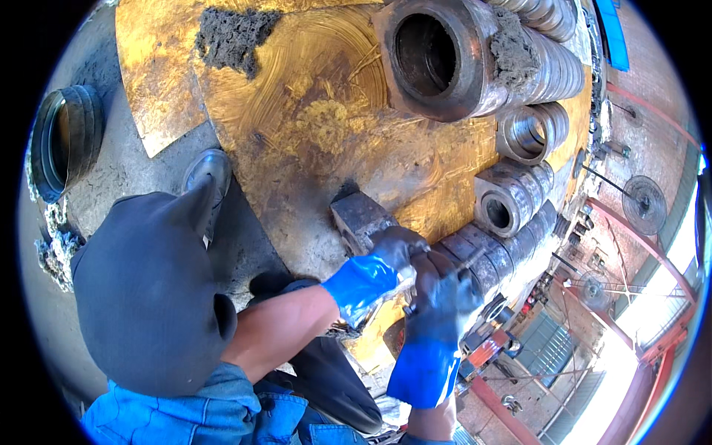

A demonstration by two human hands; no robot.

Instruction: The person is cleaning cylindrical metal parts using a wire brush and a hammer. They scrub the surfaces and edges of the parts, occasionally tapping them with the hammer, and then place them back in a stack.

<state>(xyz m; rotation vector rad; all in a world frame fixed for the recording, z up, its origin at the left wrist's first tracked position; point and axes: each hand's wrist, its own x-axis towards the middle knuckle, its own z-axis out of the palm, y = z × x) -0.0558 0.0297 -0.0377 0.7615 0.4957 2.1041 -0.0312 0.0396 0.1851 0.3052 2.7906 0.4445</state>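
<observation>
Both my hands wear blue gloves with dark, soiled palms and fingers. My left hand (397,251) curls against the upper left side of a dark brown metal piece (428,273). From below, my right hand (447,304) closes round the same piece; its fingers are partly blurred. The gloves cover much of the piece, so its full shape is hidden. A squarish grey metal block (360,216) lies on the sheet just beyond my left hand. Right by the held piece begins a row of dark metal blocks (486,256) set side by side.
Past that row lie further rows of bored metal parts (498,211), shiny rings (530,137) and a large hollow cylinder (426,55). Dark sludge (236,38) sits on the stained yellow sheet (311,126). A ring (65,141) stands at far left, and fans (644,204) at right.
</observation>
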